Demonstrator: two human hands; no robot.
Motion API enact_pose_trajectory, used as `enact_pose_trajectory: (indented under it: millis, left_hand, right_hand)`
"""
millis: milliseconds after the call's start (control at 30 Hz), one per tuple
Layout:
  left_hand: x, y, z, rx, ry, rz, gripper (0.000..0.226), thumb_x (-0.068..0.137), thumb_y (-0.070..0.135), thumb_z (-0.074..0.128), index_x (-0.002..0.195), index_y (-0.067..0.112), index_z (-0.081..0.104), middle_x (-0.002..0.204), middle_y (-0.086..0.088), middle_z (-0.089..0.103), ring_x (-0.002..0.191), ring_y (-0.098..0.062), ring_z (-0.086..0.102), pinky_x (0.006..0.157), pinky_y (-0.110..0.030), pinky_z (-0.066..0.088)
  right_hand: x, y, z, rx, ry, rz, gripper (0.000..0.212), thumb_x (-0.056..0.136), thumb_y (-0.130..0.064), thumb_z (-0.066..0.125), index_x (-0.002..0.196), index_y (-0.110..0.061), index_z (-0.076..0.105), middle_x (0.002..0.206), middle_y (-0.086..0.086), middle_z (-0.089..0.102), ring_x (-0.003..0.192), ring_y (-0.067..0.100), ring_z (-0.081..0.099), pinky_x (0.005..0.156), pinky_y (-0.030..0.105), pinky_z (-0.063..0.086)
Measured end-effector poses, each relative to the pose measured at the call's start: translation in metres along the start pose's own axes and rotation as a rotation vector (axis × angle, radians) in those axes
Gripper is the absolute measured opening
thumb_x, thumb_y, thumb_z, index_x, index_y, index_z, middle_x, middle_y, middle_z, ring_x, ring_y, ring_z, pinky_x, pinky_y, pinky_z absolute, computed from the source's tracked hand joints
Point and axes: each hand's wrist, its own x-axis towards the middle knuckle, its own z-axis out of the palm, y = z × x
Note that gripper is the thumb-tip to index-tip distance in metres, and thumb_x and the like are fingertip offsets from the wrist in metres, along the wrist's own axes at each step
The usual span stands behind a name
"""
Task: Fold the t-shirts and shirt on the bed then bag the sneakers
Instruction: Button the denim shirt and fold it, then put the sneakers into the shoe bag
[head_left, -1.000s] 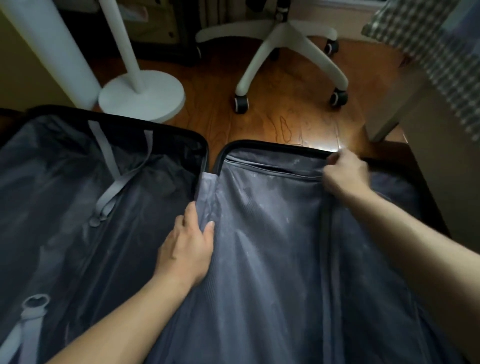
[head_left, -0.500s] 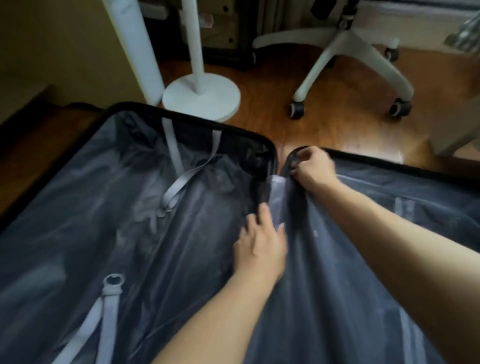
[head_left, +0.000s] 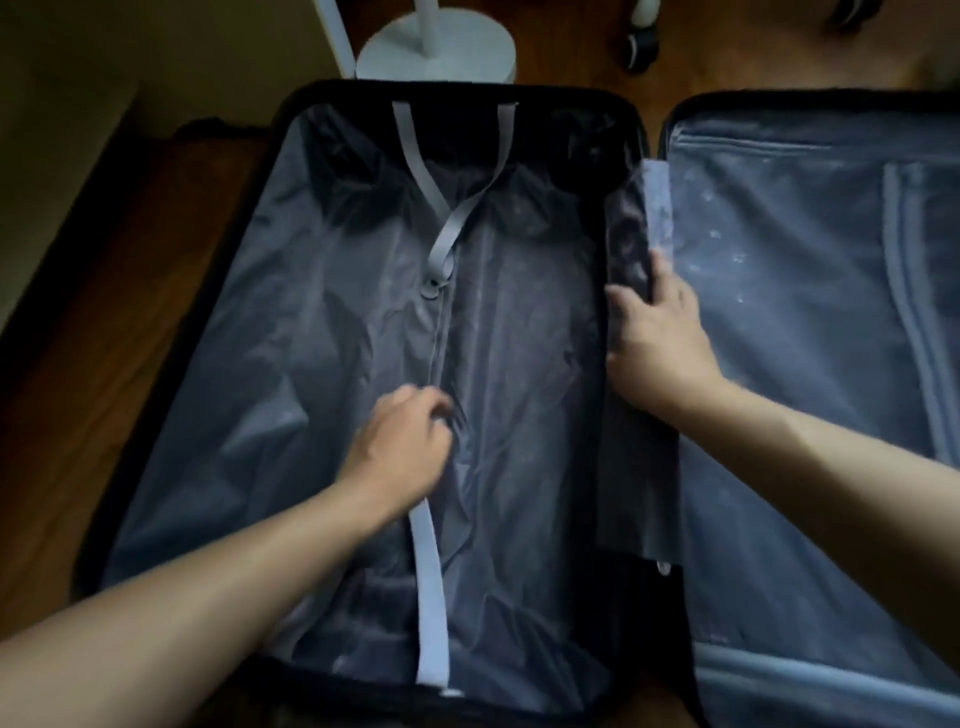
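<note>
A black suitcase (head_left: 291, 119) lies open on the floor with grey lining in both halves. My left hand (head_left: 400, 441) is in the left half, fingers curled over the upper end of the lower grey strap (head_left: 431, 597), which runs out from under it toward me. The upper straps (head_left: 447, 234) hang crossed at the far end. My right hand (head_left: 660, 343) pinches the dark fabric flap (head_left: 628, 244) along the hinge between the halves, thumb left of it and fingers right. The zipped divider (head_left: 810, 312) covers the right half. No t-shirts, shirt or sneakers are in view.
A round white stand base (head_left: 436, 52) sits just beyond the suitcase's far rim. A chair caster (head_left: 639, 49) is at the top right. Wooden floor (head_left: 104, 338) runs along the left side, with a pale wall (head_left: 62, 104) behind it.
My left hand left the hinge and moved into the left half onto the lower strap. My right hand slid from the right half's top corner down the hinge. The view swung left and down.
</note>
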Motion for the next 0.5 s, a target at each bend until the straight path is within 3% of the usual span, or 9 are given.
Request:
enact_pose_trajectory:
  millis: [67, 133, 233, 367, 500]
  left_hand:
    - [-0.031, -0.039, -0.002, 0.162, -0.076, -0.137, 0.035, 0.095, 0.025, 0.052, 0.128, 0.019, 0.056, 0.130, -0.011, 0.050, 0.123, -0.034, 0.045, 0.104, -0.044, 0.042]
    - [-0.065, -0.062, -0.001, 0.253, -0.268, -0.271, 0.050, 0.097, 0.038, 0.049, 0.144, 0.024, 0.036, 0.146, -0.013, 0.032, 0.133, -0.038, 0.034, 0.110, -0.050, 0.037]
    - [-0.102, -0.075, -0.001, 0.301, -0.421, -0.242, 0.065, 0.100, 0.046, 0.045, 0.156, 0.033, 0.017, 0.160, -0.012, 0.009, 0.143, -0.040, 0.023, 0.113, -0.051, 0.034]
    - [-0.134, -0.047, -0.034, 0.357, -0.292, -0.143, 0.053, 0.101, 0.044, 0.044, 0.150, 0.027, 0.036, 0.159, -0.011, 0.022, 0.142, -0.036, 0.029, 0.112, -0.049, 0.033]
    - [-0.160, 0.057, -0.090, 0.267, -0.387, 0.061, 0.034, 0.099, 0.033, 0.047, 0.127, 0.019, 0.062, 0.138, -0.013, 0.058, 0.125, -0.034, 0.054, 0.100, -0.036, 0.046]
  right_hand:
    - [-0.033, -0.002, 0.004, -0.079, -0.034, -0.017, 0.064, 0.079, -0.015, 0.067, 0.140, -0.010, 0.050, 0.162, 0.033, 0.004, 0.141, 0.054, 0.022, 0.118, 0.049, 0.026]
    - [-0.074, -0.009, 0.001, -0.097, -0.060, -0.002, 0.061, 0.080, -0.012, 0.063, 0.140, -0.011, 0.051, 0.162, 0.034, 0.007, 0.139, 0.055, 0.028, 0.117, 0.050, 0.030]
    - [-0.133, -0.017, -0.002, -0.110, -0.139, -0.045, 0.060, 0.078, -0.010, 0.068, 0.137, -0.005, 0.057, 0.158, 0.039, 0.017, 0.136, 0.057, 0.037, 0.109, 0.055, 0.042]
    - [-0.198, -0.027, -0.041, -0.105, -0.367, 0.000, 0.067, 0.095, -0.036, 0.051, 0.156, -0.017, 0.033, 0.166, 0.021, 0.011, 0.146, 0.042, 0.031, 0.118, 0.038, 0.032]
    - [-0.256, -0.033, -0.122, -0.024, -0.356, 0.083, 0.067, 0.099, -0.034, 0.053, 0.159, -0.020, 0.025, 0.162, 0.012, 0.025, 0.144, 0.035, 0.035, 0.116, 0.040, 0.033]
